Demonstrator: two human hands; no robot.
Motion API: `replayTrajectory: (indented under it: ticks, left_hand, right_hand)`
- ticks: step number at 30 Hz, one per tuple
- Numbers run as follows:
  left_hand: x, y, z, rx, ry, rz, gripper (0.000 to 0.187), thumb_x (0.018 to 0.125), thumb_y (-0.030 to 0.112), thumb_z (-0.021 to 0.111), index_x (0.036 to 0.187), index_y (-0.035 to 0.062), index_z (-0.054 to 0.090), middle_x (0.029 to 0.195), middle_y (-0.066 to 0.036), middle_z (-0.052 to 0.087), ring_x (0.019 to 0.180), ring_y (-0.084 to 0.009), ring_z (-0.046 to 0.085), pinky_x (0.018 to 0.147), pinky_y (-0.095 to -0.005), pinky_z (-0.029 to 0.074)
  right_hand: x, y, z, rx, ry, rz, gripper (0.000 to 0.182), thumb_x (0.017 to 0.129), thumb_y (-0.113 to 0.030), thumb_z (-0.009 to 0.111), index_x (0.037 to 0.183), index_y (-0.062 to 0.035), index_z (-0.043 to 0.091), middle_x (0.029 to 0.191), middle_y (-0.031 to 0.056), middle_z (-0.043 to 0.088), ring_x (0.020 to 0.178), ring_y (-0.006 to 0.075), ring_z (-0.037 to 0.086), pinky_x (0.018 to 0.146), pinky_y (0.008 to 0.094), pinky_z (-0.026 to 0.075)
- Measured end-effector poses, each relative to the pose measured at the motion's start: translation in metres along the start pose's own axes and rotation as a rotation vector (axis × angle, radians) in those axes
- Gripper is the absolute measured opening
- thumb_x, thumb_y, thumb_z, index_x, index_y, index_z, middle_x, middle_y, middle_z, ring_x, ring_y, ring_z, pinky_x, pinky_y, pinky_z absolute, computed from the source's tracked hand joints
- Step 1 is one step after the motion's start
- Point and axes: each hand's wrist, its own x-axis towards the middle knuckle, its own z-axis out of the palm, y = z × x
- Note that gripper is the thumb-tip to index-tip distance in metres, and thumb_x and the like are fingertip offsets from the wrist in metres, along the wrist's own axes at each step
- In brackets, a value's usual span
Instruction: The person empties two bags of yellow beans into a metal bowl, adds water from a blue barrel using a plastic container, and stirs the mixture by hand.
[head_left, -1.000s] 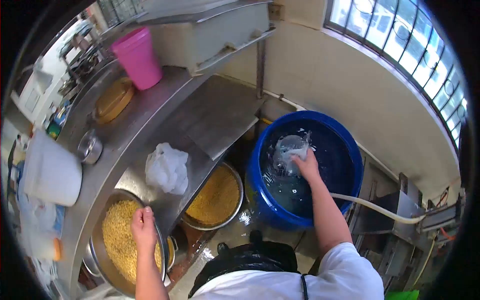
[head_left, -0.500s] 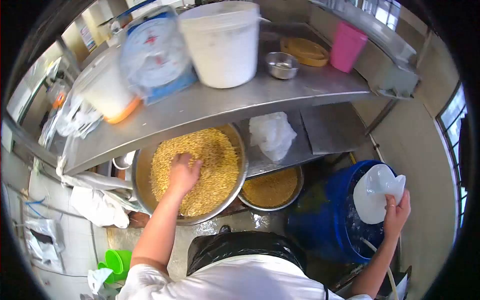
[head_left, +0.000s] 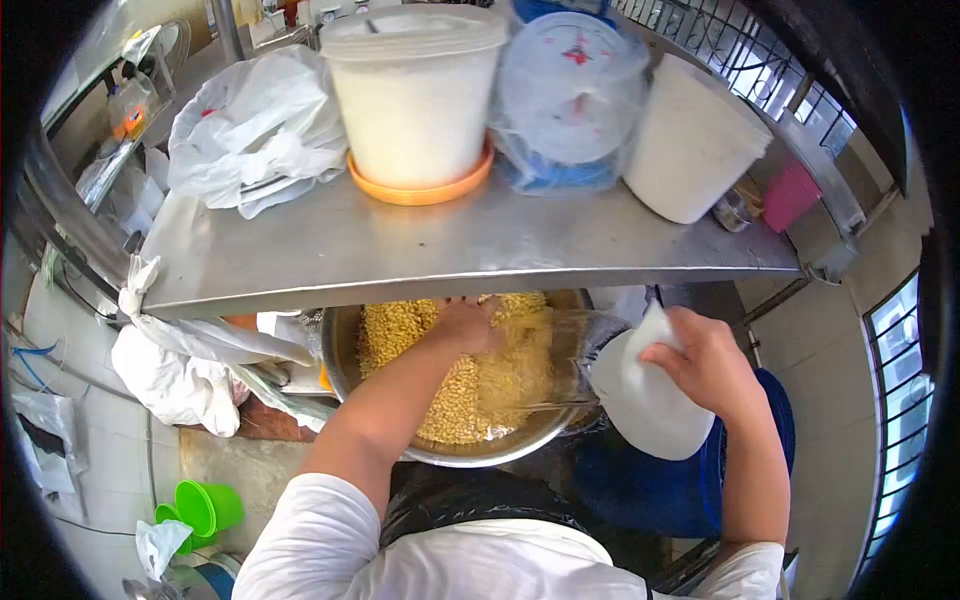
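Note:
A wide metal basin [head_left: 459, 459] holds a heap of pale yellow beans [head_left: 450, 412], its far side hidden beneath the shelf. My left hand [head_left: 467, 327] rests on the beans, fingers spread, their tips close under the shelf edge. My right hand [head_left: 705, 362] grips the rim of a white plastic jug [head_left: 655, 405], tilted left at the basin's right side. A broad sheet of water [head_left: 560, 350] pours from its mouth over the beans. Behind and below the jug stands a blue barrel [head_left: 640, 480], partly covered by my right arm.
A steel shelf [head_left: 480, 245] overhangs the basin. On it stand a white tub [head_left: 415, 100], a bag-wrapped scale [head_left: 570, 100], another white bucket [head_left: 695, 140] and plastic bags [head_left: 260, 130]. White cloth [head_left: 175, 370] hangs at left; green buckets [head_left: 210, 507] sit on the floor.
My right hand has brought the jug left from over the barrel to the basin, and water now pours out. My left hand stays in the beans. The view has shifted left.

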Motion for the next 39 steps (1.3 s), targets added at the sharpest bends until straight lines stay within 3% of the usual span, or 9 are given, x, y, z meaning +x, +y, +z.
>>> replayTrajectory:
  ticks: [4,12,16,19,24,26,28,32,39]
  left_hand:
    - [0.013,-0.013,0.030,-0.106,0.104,-0.001,0.092,0.090,0.055,0.064,0.165,0.0194,0.026,0.169,-0.023,0.021,0.156,-0.0461,0.014,0.120,-0.0721,0.005]
    - [-0.061,0.007,-0.023,0.029,0.001,0.128,0.100,0.079,0.061,0.074,0.162,0.0248,0.032,0.165,-0.011,0.037,0.155,-0.0346,0.025,0.119,-0.0721,0.014]
    - [-0.067,-0.008,-0.016,0.107,0.396,0.063,0.103,0.075,0.069,0.073,0.159,0.0200,0.039,0.167,-0.012,0.032,0.156,-0.0370,0.022,0.121,-0.0678,0.013]
    - [-0.005,-0.067,0.018,-0.428,0.196,0.139,0.092,0.084,0.070,0.064,0.154,0.0137,0.047,0.162,-0.018,0.039,0.152,-0.0366,0.033,0.120,-0.0692,0.013]
    - [0.073,-0.092,0.044,-0.367,0.320,-0.167,0.087,0.086,0.068,0.062,0.151,0.0118,0.051,0.160,-0.019,0.043,0.149,-0.0373,0.037,0.121,-0.0671,0.015]
    - [0.094,-0.090,0.046,-0.380,0.254,-0.167,0.085,0.087,0.067,0.061,0.150,0.0111,0.052,0.159,-0.019,0.044,0.148,-0.0375,0.038,0.121,-0.0662,0.016]
    - [0.107,-0.081,0.053,-0.380,0.178,-0.120,0.083,0.088,0.067,0.060,0.149,0.0104,0.054,0.158,-0.020,0.045,0.148,-0.0378,0.040,0.122,-0.0654,0.017]
    - [0.097,-0.046,0.078,-0.360,0.025,0.045,0.080,0.090,0.065,0.059,0.146,0.0089,0.057,0.156,-0.021,0.048,0.146,-0.0383,0.043,0.122,-0.0637,0.019]
    - [-0.053,-0.016,0.026,-0.222,-0.103,0.040,0.065,0.097,0.053,0.057,0.147,0.0122,0.056,0.157,-0.019,0.047,0.147,-0.0369,0.041,0.119,-0.0668,0.024]
  right_hand:
    - [0.041,-0.040,0.041,-0.267,-0.112,-0.226,0.045,0.088,-0.036,0.076,0.110,0.0024,0.068,0.094,0.0262,0.071,0.091,0.0459,0.069,0.079,0.0523,0.055]
    - [0.094,-0.088,0.129,-0.413,-0.379,-0.277,0.033,0.089,-0.030,0.072,0.107,-0.0021,0.069,0.098,0.0219,0.074,0.094,0.0396,0.073,0.080,0.0490,0.058]
    - [0.108,-0.114,0.152,-0.501,-0.384,-0.359,0.027,0.087,-0.025,0.074,0.102,-0.0023,0.072,0.098,0.0207,0.075,0.092,0.0365,0.075,0.078,0.0469,0.060]
    - [0.113,-0.128,0.169,-0.469,-0.380,-0.408,0.022,0.086,-0.018,0.071,0.098,0.0000,0.075,0.098,0.0214,0.075,0.089,0.0364,0.075,0.076,0.0466,0.060]
    - [0.123,-0.122,0.193,-0.514,-0.163,-0.525,0.025,0.094,-0.016,0.058,0.103,0.0004,0.074,0.098,0.0241,0.074,0.092,0.0349,0.074,0.081,0.0520,0.058]
    - [0.125,-0.115,0.191,-0.500,0.226,-0.567,0.027,0.094,-0.017,0.057,0.108,-0.0004,0.072,0.097,0.0226,0.074,0.094,0.0362,0.073,0.082,0.0506,0.058]
    - [0.110,-0.108,0.172,-0.246,0.311,-0.476,0.026,0.094,-0.018,0.058,0.111,-0.0020,0.070,0.100,0.0197,0.074,0.095,0.0352,0.073,0.081,0.0472,0.058]
    - [0.072,-0.030,0.118,-0.432,-0.118,-0.356,0.038,0.093,-0.029,0.068,0.120,-0.0018,0.067,0.107,0.0184,0.072,0.095,0.0350,0.072,0.081,0.0455,0.057]
    - [-0.055,0.169,0.004,-0.538,0.484,0.289,0.048,0.090,-0.028,0.076,0.128,-0.0008,0.065,0.118,0.0217,0.070,0.107,0.0394,0.068,0.093,0.0454,0.055]
